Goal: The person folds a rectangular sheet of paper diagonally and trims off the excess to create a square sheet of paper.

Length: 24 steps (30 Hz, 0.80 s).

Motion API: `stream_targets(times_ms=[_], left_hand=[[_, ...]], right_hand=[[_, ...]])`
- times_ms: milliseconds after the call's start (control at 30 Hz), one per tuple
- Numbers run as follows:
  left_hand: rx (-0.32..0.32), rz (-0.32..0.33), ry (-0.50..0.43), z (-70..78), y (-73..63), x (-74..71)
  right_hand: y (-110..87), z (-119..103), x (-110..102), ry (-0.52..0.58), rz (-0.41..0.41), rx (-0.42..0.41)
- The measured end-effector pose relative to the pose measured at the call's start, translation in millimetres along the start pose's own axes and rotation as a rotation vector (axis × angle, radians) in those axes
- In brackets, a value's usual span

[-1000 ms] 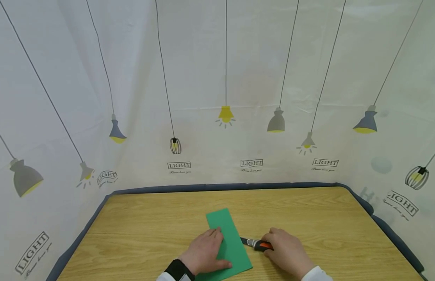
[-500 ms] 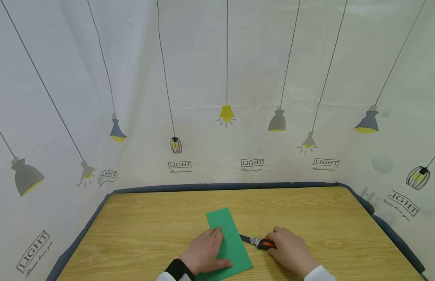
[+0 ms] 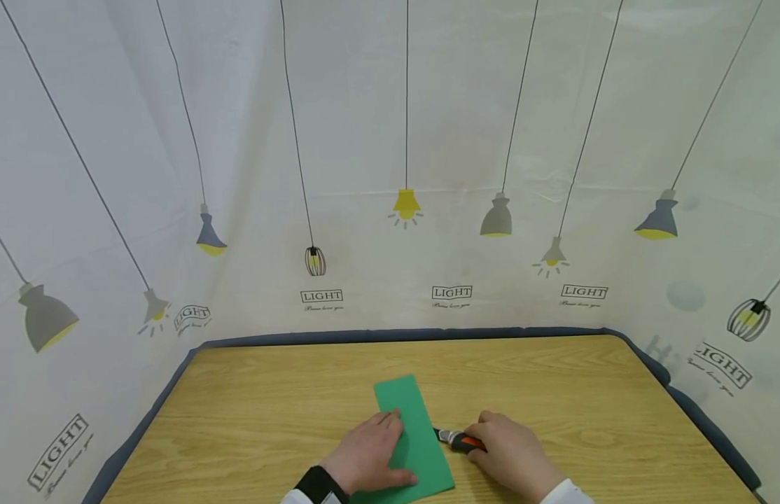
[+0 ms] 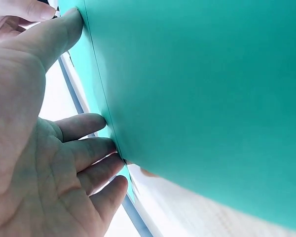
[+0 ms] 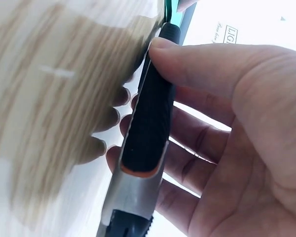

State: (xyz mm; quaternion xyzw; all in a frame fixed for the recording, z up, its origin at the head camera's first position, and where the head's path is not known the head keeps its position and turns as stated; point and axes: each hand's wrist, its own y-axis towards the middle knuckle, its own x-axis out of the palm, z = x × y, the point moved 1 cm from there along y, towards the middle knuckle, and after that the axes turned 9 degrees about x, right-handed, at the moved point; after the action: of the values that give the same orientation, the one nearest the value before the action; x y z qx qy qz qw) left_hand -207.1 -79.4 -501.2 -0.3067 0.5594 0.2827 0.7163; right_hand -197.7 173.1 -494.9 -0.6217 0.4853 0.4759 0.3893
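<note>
A green sheet of paper (image 3: 421,455), which looks folded into layers, lies near the middle front of the table. My left hand (image 3: 367,451) rests spread on its left part, fingers extended and thumb lower down; the left wrist view shows these fingertips touching the paper (image 4: 197,98). To the right, my right hand (image 3: 514,451) grips a utility knife (image 3: 468,442) with a black, orange and silver handle. Thumb and fingers hold its black grip (image 5: 153,118) in the right wrist view. The knife's front end meets the paper's right edge and is partly hidden there; between layers or beneath, I cannot tell.
The wooden table (image 3: 270,392) has a dark blue padded border (image 3: 365,336) at its back and sides. Behind it hangs a white curtain (image 3: 365,140) printed with lamps. A black band (image 3: 323,483) circles the left wrist.
The right hand first drew slightly right, then moved back left with the knife, and less of its front end shows beside the paper. The paper has shifted slightly right.
</note>
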Motion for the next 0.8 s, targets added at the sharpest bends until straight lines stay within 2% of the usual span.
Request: stream_targets(times_ms=[133,800], left_hand=[[0.006,-0.014,-0.008,0.8,0.1,-0.3],[0.029,0.006,-0.013,-1.7,4.3,2.1]], right_hand=[[-0.4,-1.2,0.6,-0.004,0.006,0.001],[2.5,-1.6,4.1,-0.005,0.024,0.055]])
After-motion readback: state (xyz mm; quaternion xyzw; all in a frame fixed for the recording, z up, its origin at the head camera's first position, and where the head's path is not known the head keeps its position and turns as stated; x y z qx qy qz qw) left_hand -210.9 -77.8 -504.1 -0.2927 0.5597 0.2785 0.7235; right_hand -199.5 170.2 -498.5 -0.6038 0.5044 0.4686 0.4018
